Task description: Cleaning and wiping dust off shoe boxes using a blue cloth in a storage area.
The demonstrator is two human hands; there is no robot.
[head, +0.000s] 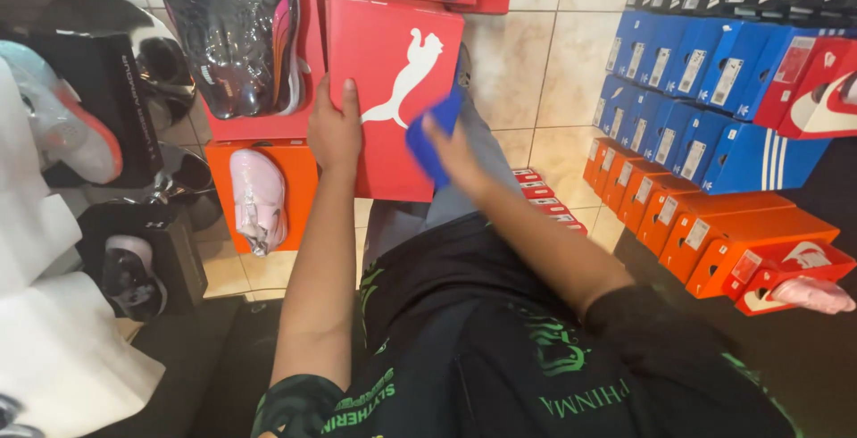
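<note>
Floor point(544, 72): pale tiles, seen from above past the person's dark printed shirt.
Blue boxes point(705, 90): stacked in rows at the right, labelled ends facing out.
Orange boxes point(732, 233): stacked below the blue ones; a pink shoe lies on the nearest red box.
Display at left: a dark glossy shoe point(234, 32) on a red box, and a pale pink shoe point(257, 199) on an orange box below it.
Red shoebox point(393, 90): held up in front of the person, lid face toward the camera, a white leaping-animal mark on it.
Left hand point(335, 130): grasps the red shoebox by its left edge, thumb lying up the lid.
Right hand point(455, 157): clenched on a blue cloth, pressed to the lid's right side.
Blue cloth point(433, 139): folded pad, touching the lid beside the white mark.
Doing it well, as I judge it: keep the left grip firm so the box does not tilt, keep the cloth flat, and wipe in even strokes out to the edges and corners.
</note>
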